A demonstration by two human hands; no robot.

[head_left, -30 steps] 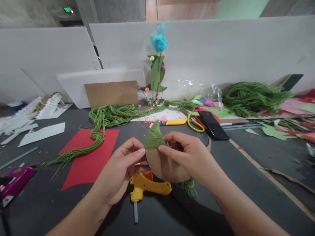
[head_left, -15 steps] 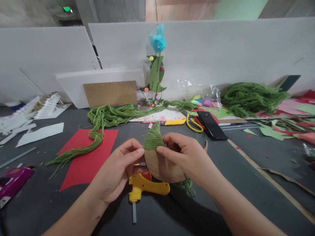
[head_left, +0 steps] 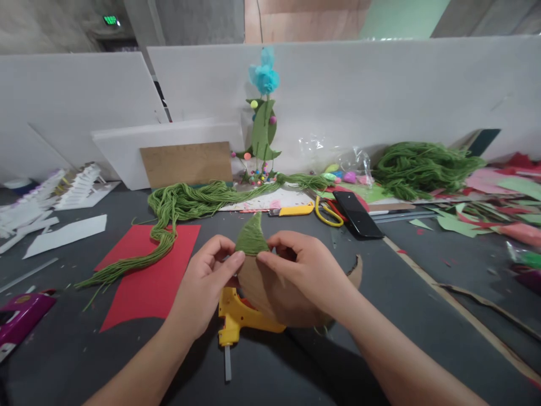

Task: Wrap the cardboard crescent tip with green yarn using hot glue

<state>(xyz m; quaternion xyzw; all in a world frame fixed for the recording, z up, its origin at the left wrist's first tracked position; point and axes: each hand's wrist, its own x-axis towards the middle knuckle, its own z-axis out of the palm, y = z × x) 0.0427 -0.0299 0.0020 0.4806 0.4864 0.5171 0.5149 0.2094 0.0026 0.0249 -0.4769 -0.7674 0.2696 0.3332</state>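
Note:
A curved, leaf-shaped cardboard piece (head_left: 270,296) is held up in front of me, its upper tip wrapped in green yarn (head_left: 252,237). My left hand (head_left: 211,276) pinches its left edge, thumb at the lower border of the yarn. From the right, my right hand (head_left: 308,270) grips the same piece, thumb on the front by that border and fingers curled behind. The other pointed end of the cardboard shows beyond my right wrist. Below lies a yellow glue gun (head_left: 253,320) with a glue stick poking out, partly covered by the cardboard.
A green yarn bundle (head_left: 186,203) trails over red paper (head_left: 147,282). Behind my hands lie a yellow cutter (head_left: 296,210), scissors (head_left: 327,215) and a black phone (head_left: 357,214). A blue flower model (head_left: 264,124) stands at the back, with more yarn (head_left: 426,166) to its right.
The cardboard has tilted, and its far pointed end now shows more on the right. Both hands have shifted slightly left in view and keep their pinch. Loose yarn beneath is now mostly hidden.

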